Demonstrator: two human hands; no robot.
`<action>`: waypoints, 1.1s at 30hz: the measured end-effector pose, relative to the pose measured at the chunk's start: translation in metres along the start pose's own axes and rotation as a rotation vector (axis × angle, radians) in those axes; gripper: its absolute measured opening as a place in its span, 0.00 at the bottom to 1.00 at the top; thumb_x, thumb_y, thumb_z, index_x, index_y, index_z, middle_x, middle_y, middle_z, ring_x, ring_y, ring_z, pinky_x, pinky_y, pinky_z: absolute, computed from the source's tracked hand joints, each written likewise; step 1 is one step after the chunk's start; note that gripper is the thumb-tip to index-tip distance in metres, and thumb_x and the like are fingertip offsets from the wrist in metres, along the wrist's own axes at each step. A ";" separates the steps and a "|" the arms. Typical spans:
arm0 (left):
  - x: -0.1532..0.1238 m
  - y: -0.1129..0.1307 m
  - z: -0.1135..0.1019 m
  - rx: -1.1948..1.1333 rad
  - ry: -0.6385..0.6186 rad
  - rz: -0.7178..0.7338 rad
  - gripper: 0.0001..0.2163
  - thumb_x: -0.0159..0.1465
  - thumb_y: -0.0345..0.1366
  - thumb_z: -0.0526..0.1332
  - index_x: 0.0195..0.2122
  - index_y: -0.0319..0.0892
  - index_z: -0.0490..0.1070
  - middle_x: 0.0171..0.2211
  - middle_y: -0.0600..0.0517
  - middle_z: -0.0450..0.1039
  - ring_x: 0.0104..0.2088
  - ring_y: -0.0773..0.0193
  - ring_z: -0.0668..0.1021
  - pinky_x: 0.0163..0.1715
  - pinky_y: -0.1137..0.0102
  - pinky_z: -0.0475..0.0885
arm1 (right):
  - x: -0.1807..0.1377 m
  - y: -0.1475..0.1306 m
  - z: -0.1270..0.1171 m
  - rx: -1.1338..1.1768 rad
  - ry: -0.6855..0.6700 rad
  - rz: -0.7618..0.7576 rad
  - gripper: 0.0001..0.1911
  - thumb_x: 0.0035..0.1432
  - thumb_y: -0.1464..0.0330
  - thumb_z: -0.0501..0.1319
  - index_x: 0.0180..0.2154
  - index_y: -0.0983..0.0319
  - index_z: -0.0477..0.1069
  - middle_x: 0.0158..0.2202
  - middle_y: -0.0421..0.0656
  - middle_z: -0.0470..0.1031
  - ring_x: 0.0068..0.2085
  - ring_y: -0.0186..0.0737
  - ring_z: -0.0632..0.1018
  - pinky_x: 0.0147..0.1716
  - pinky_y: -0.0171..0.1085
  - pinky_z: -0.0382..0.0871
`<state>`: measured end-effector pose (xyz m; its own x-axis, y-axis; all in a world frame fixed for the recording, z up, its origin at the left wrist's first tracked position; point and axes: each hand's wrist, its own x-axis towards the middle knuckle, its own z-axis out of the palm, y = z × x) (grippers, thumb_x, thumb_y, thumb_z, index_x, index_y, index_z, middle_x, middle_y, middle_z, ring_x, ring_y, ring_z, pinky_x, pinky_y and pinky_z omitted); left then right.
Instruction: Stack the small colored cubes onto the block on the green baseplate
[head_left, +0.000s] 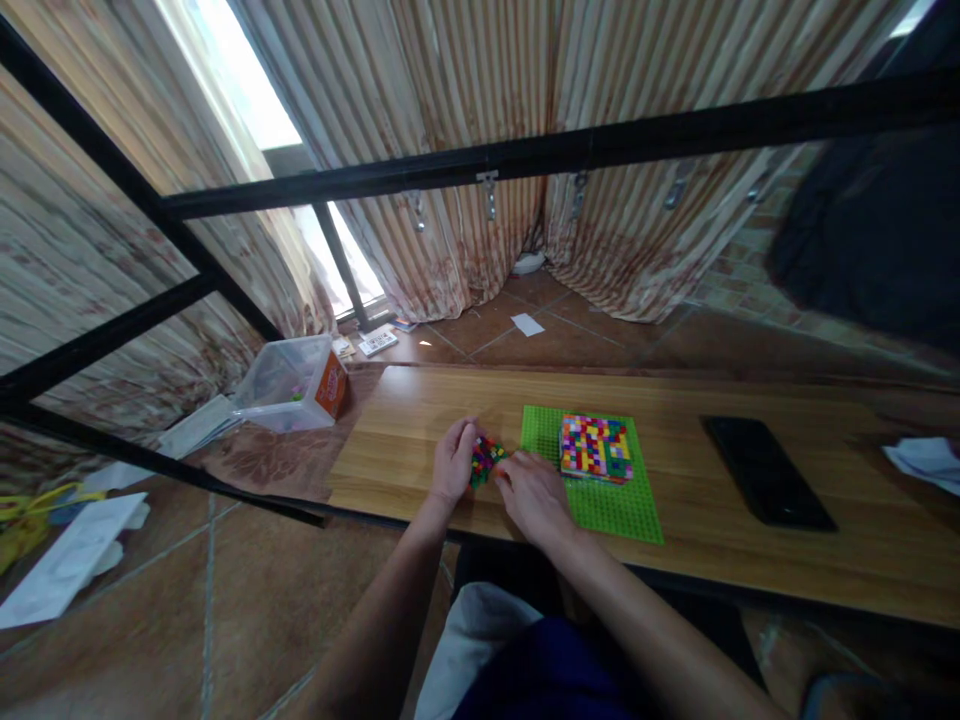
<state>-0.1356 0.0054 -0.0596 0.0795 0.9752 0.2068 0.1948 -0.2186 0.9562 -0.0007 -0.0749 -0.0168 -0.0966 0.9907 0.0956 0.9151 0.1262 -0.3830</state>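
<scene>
A small heap of multicoloured toy building bricks (487, 460) lies between my two hands, over the wooden table. My left hand (453, 466) curves along the heap's left side, fingers bent loosely and partly hidden. From the right, my right hand (535, 492) reaches in with fingertips pinched together at the heap's edge; what they grip is too small to make out. Just beyond that hand, a green studded baseplate (615, 512) carries a block of stacked bricks (596, 447) in mixed red, yellow, pink, white and other colours.
A black phone-like slab (769, 472) lies on the table (405, 420) to the right, with white paper (926, 462) farther over. A clear plastic box (281, 375) with an orange label stands beyond the left end. Black metal bars (450, 170) cross in front of curtains.
</scene>
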 end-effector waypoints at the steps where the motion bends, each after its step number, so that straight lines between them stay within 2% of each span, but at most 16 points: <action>1: 0.000 -0.001 0.000 0.001 0.000 0.003 0.17 0.67 0.45 0.52 0.47 0.40 0.73 0.36 0.49 0.78 0.39 0.62 0.79 0.45 0.68 0.71 | 0.002 -0.002 0.002 -0.032 -0.020 0.012 0.08 0.62 0.68 0.56 0.36 0.60 0.75 0.38 0.45 0.76 0.44 0.43 0.73 0.45 0.40 0.62; 6: 0.000 -0.002 -0.001 -0.011 -0.008 0.001 0.18 0.67 0.46 0.52 0.46 0.40 0.73 0.36 0.49 0.78 0.39 0.62 0.79 0.44 0.68 0.71 | 0.008 -0.006 0.005 -0.124 -0.056 0.052 0.10 0.63 0.69 0.54 0.39 0.60 0.74 0.41 0.46 0.75 0.44 0.45 0.72 0.42 0.41 0.60; 11: 0.001 0.001 -0.001 -0.014 -0.001 -0.012 0.17 0.67 0.46 0.52 0.45 0.40 0.74 0.35 0.50 0.79 0.38 0.62 0.79 0.44 0.68 0.71 | 0.008 -0.006 0.010 -0.121 -0.029 0.027 0.11 0.64 0.72 0.52 0.38 0.60 0.74 0.39 0.45 0.75 0.43 0.43 0.73 0.41 0.40 0.61; 14: 0.001 0.004 -0.001 -0.010 -0.005 -0.023 0.17 0.66 0.46 0.53 0.44 0.40 0.74 0.36 0.49 0.79 0.38 0.62 0.79 0.45 0.67 0.71 | 0.005 -0.004 0.008 0.025 0.050 -0.006 0.12 0.65 0.70 0.52 0.37 0.59 0.74 0.37 0.44 0.75 0.41 0.40 0.73 0.42 0.38 0.63; 18: -0.001 0.007 -0.001 -0.016 0.001 -0.044 0.18 0.66 0.46 0.53 0.46 0.39 0.73 0.36 0.48 0.79 0.39 0.62 0.79 0.45 0.67 0.71 | -0.005 0.005 -0.006 0.348 0.215 -0.024 0.13 0.65 0.70 0.52 0.38 0.58 0.75 0.38 0.43 0.76 0.40 0.37 0.75 0.42 0.36 0.66; 22: -0.001 0.008 -0.001 0.002 0.006 -0.035 0.19 0.66 0.48 0.52 0.46 0.39 0.74 0.36 0.48 0.79 0.39 0.61 0.80 0.45 0.67 0.72 | -0.021 0.032 -0.029 0.503 0.397 0.054 0.12 0.64 0.66 0.53 0.39 0.58 0.76 0.39 0.43 0.77 0.41 0.38 0.77 0.43 0.38 0.68; 27: 0.000 0.005 -0.001 0.012 0.005 -0.041 0.19 0.66 0.48 0.53 0.45 0.40 0.74 0.35 0.48 0.80 0.39 0.61 0.80 0.45 0.66 0.73 | -0.037 0.085 -0.047 0.522 0.589 0.264 0.13 0.61 0.61 0.56 0.38 0.59 0.76 0.40 0.45 0.78 0.40 0.42 0.77 0.42 0.41 0.69; 30: 0.001 0.003 -0.001 0.011 0.006 -0.045 0.20 0.65 0.49 0.53 0.45 0.39 0.74 0.35 0.48 0.80 0.39 0.60 0.80 0.44 0.65 0.73 | -0.037 0.111 -0.048 0.499 0.644 0.380 0.15 0.59 0.59 0.56 0.37 0.61 0.76 0.37 0.47 0.78 0.37 0.43 0.77 0.39 0.42 0.69; 33: 0.002 0.001 -0.001 0.023 0.006 -0.025 0.20 0.65 0.49 0.53 0.46 0.39 0.74 0.35 0.48 0.80 0.39 0.59 0.80 0.44 0.65 0.73 | -0.031 0.124 -0.046 0.487 0.661 0.377 0.16 0.59 0.58 0.56 0.35 0.61 0.76 0.36 0.47 0.78 0.35 0.42 0.76 0.37 0.41 0.69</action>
<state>-0.1365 0.0071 -0.0579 0.0690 0.9804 0.1845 0.2187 -0.1953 0.9560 0.1338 -0.0920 -0.0250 0.5582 0.7588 0.3357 0.5591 -0.0450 -0.8279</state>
